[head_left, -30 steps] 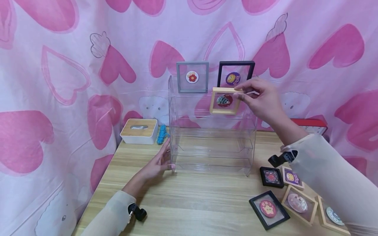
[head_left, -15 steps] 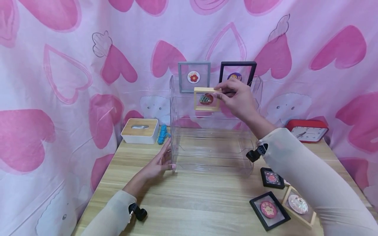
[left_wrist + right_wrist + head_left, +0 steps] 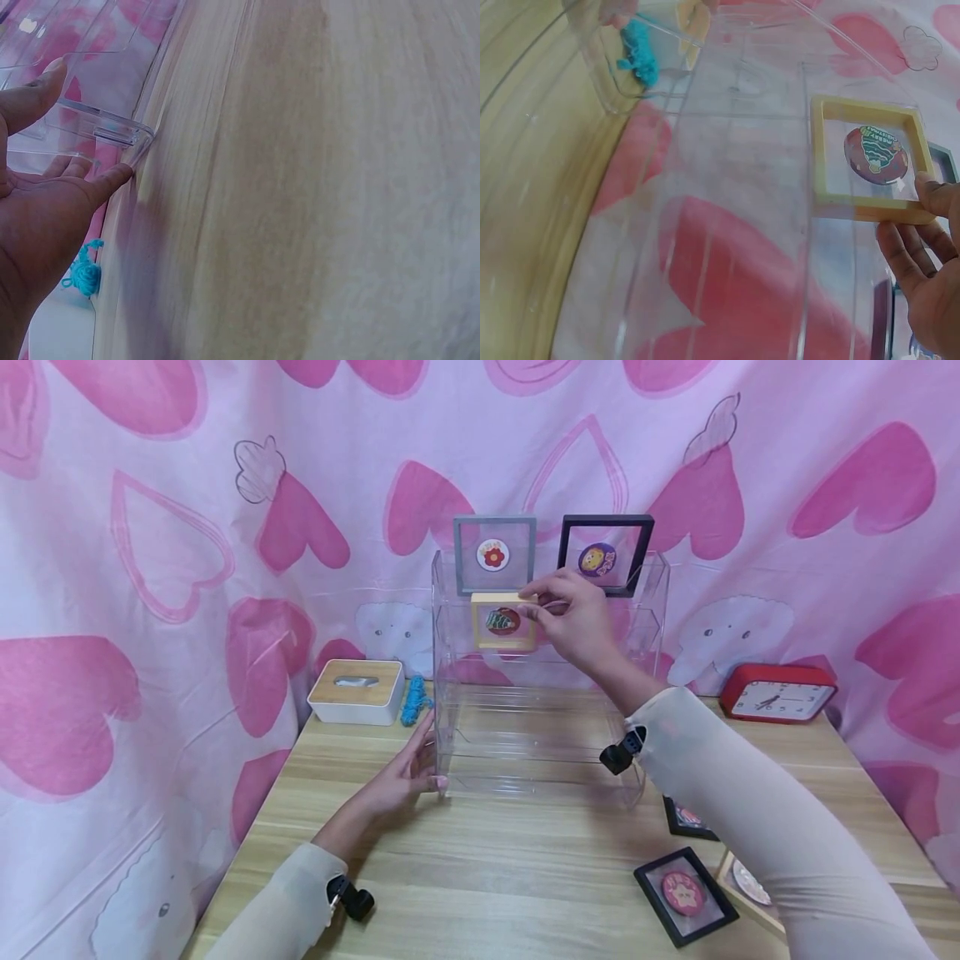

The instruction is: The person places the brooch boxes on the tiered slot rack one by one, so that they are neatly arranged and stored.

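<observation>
In the head view my right hand pinches the top right corner of a light wood frame. The frame holds a round Christmas-tree badge behind clear panes. It overlaps the upper left part of a clear acrylic tiered rack, just below a grey frame with a flower badge. A black frame with a purple badge stands at the top right of the rack. My left hand rests against the rack's lower left side, fingers extended, the thumb near its front corner.
On the table's right lie a black frame with a pink star badge, another black frame and a wood frame, partly hidden by my sleeve. A tissue box and blue cord stand left; a red clock, right.
My right hand has carried the wood frame leftward from below the black frame to below the grey frame, lowering it slightly at the end. The left hand stays on the rack.
</observation>
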`<state>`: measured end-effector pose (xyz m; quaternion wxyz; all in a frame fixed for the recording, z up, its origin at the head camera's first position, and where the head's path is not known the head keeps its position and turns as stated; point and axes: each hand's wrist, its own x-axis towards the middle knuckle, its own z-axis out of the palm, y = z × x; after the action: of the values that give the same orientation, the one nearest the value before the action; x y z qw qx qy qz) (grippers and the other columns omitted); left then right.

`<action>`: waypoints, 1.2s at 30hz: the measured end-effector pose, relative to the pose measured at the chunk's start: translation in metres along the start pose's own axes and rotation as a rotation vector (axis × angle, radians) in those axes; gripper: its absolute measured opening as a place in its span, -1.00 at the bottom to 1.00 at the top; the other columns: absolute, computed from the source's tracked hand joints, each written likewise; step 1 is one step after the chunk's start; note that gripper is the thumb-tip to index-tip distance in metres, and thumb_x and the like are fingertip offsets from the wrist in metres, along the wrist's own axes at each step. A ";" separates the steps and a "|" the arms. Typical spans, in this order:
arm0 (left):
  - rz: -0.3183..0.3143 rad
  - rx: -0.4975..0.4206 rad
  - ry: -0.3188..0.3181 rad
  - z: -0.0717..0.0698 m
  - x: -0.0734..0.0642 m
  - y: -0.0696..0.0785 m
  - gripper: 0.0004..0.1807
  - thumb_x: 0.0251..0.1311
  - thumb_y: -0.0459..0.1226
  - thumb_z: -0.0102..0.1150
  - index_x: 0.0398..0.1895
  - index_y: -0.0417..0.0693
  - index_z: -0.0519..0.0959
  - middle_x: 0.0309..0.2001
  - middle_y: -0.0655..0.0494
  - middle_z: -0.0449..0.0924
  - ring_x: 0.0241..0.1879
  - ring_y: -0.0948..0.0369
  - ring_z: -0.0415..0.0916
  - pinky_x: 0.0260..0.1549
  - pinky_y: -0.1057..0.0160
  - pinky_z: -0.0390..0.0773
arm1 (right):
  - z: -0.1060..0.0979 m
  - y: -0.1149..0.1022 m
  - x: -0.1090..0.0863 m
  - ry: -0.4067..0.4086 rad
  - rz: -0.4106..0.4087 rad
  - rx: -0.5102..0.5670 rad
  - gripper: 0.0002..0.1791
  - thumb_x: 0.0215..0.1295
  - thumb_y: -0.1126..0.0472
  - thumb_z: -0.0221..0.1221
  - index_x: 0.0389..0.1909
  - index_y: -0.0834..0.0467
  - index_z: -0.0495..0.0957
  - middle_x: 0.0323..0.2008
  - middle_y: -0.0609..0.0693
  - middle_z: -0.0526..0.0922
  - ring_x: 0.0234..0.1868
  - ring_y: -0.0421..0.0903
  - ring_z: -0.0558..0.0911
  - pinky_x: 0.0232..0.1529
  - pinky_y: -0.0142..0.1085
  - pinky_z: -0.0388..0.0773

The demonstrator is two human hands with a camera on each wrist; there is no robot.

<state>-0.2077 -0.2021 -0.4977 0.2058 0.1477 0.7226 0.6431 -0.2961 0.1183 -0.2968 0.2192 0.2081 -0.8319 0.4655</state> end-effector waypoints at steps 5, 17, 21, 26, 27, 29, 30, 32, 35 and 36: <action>0.017 -0.003 -0.005 0.000 0.000 0.000 0.27 0.49 -0.46 0.29 0.78 0.78 -0.31 0.83 -0.13 -0.18 0.82 -0.21 -0.18 0.78 -0.25 -0.03 | 0.004 0.001 -0.002 -0.003 -0.007 -0.030 -0.78 0.43 0.31 0.46 0.04 0.21 0.84 0.05 0.14 0.72 0.00 0.06 0.81 0.15 -0.06 0.85; 0.002 0.012 0.009 -0.001 0.000 0.001 0.25 0.51 -0.47 0.26 0.77 0.84 -0.29 0.84 -0.09 -0.20 0.83 -0.20 -0.19 0.76 -0.26 0.01 | 0.008 0.000 0.001 0.005 -0.046 -0.026 -0.80 0.41 0.35 0.47 0.01 0.22 0.84 0.02 0.15 0.76 -0.02 0.07 0.81 0.10 -0.06 0.87; 0.000 0.014 0.012 -0.001 0.000 0.000 0.26 0.50 -0.46 0.27 0.77 0.83 -0.30 0.84 -0.10 -0.18 0.82 -0.19 -0.17 0.76 -0.24 0.02 | 0.008 0.000 0.000 -0.001 -0.032 -0.044 -0.79 0.43 0.34 0.46 0.03 0.19 0.84 0.04 0.13 0.75 -0.01 0.06 0.81 0.13 -0.08 0.86; 0.028 -0.006 -0.002 -0.001 0.001 -0.002 0.28 0.48 -0.53 0.24 0.78 0.79 -0.31 0.83 -0.14 -0.18 0.82 -0.23 -0.17 0.76 -0.26 0.02 | 0.009 -0.002 -0.002 0.000 -0.041 -0.033 -0.80 0.43 0.35 0.45 0.02 0.21 0.84 0.03 0.14 0.75 -0.03 0.06 0.81 0.11 -0.09 0.86; 0.032 -0.014 -0.007 -0.002 0.001 -0.003 0.29 0.48 -0.54 0.23 0.78 0.79 -0.30 0.83 -0.14 -0.18 0.82 -0.23 -0.17 0.76 -0.26 0.02 | 0.009 -0.002 -0.002 0.001 -0.045 -0.032 -0.80 0.42 0.36 0.45 0.02 0.22 0.84 0.02 0.14 0.75 -0.03 0.05 0.81 0.10 -0.09 0.86; 0.033 -0.029 -0.013 -0.002 0.002 -0.004 0.29 0.47 -0.56 0.22 0.77 0.82 -0.28 0.83 -0.13 -0.19 0.82 -0.22 -0.18 0.75 -0.27 0.03 | 0.009 -0.002 -0.002 0.004 -0.049 -0.031 -0.80 0.41 0.37 0.46 0.01 0.22 0.84 0.02 0.14 0.76 -0.04 0.05 0.82 0.08 -0.10 0.87; 0.033 -0.030 -0.016 -0.002 0.003 -0.005 0.29 0.48 -0.55 0.22 0.77 0.83 -0.28 0.83 -0.13 -0.20 0.82 -0.23 -0.19 0.75 -0.28 0.03 | 0.009 -0.002 -0.002 0.006 -0.050 -0.031 -0.80 0.41 0.38 0.46 0.01 0.22 0.84 0.01 0.14 0.76 -0.05 0.05 0.82 0.08 -0.10 0.87; 0.028 -0.029 -0.017 -0.002 0.003 -0.005 0.29 0.48 -0.54 0.23 0.76 0.85 -0.28 0.84 -0.12 -0.22 0.82 -0.23 -0.19 0.75 -0.29 0.03 | 0.008 -0.002 -0.002 0.007 -0.050 -0.031 -0.79 0.40 0.38 0.46 0.01 0.22 0.84 0.01 0.14 0.76 -0.05 0.06 0.82 0.07 -0.09 0.87; 0.009 -0.020 -0.009 -0.002 0.003 -0.006 0.27 0.50 -0.50 0.25 0.75 0.89 -0.27 0.85 -0.08 -0.24 0.82 -0.21 -0.20 0.76 -0.28 0.02 | 0.007 -0.001 -0.002 0.007 -0.050 -0.016 -0.77 0.39 0.38 0.47 0.04 0.22 0.84 0.03 0.15 0.76 -0.04 0.09 0.84 0.08 -0.05 0.87; 0.002 -0.021 -0.005 -0.002 0.003 -0.005 0.28 0.49 -0.50 0.26 0.74 0.91 -0.26 0.85 -0.07 -0.24 0.83 -0.20 -0.19 0.76 -0.27 0.03 | 0.007 -0.001 -0.003 0.006 -0.051 -0.011 -0.75 0.39 0.38 0.47 0.05 0.22 0.83 0.03 0.15 0.76 -0.03 0.09 0.84 0.08 -0.04 0.87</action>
<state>-0.2110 -0.2033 -0.5030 0.2088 0.1478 0.7152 0.6504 -0.2949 0.1127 -0.3010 0.2346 0.2264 -0.8282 0.4559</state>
